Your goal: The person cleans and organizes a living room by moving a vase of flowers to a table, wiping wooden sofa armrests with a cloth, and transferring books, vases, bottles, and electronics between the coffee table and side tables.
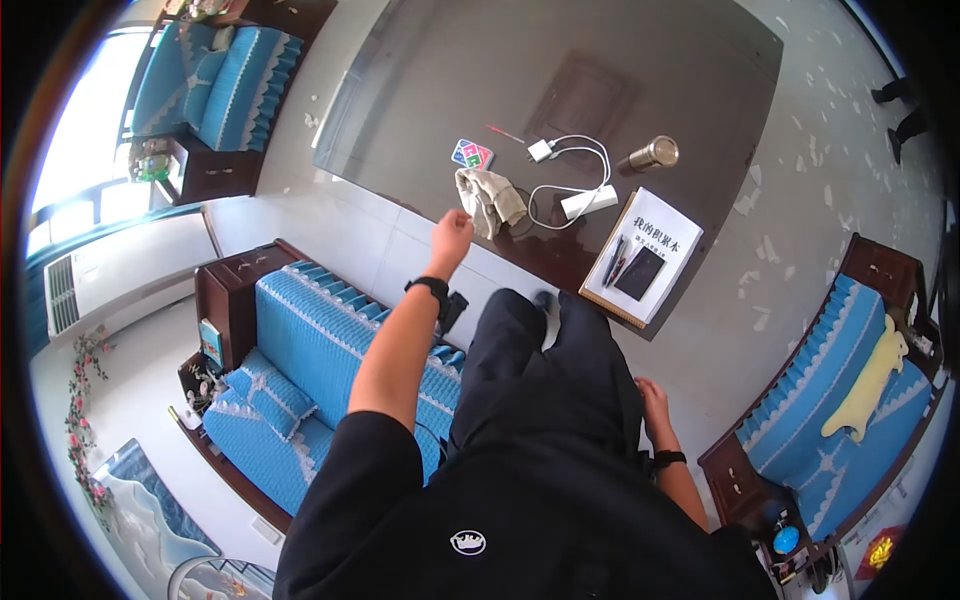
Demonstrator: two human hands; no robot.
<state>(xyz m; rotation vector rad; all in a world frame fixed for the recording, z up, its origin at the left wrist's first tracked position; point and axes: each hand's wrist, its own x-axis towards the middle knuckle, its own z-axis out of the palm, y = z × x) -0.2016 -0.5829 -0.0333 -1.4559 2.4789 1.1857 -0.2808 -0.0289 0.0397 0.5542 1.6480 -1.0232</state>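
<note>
My left hand [453, 237] reaches to the near edge of the dark table. Its fingers are curled together right beside a crumpled beige cloth [488, 200]; whether they grip the cloth I cannot make out. Just beyond the cloth lies a small colourful card or box [472, 155]. My right hand [653, 408] hangs low by my right thigh, away from the table, its fingers loosely bent and nothing visible in them. Both wrists wear black bands.
On the glossy tabletop [440, 80] are a white charger [540, 151] with a looped cable, a white block [590, 202], a gold-brown flask [655, 153], a thin red-tipped stick [505, 133], and a notebook [672, 225] bearing pens and a black phone [639, 273]. Blue-covered sofas [310, 310] stand around.
</note>
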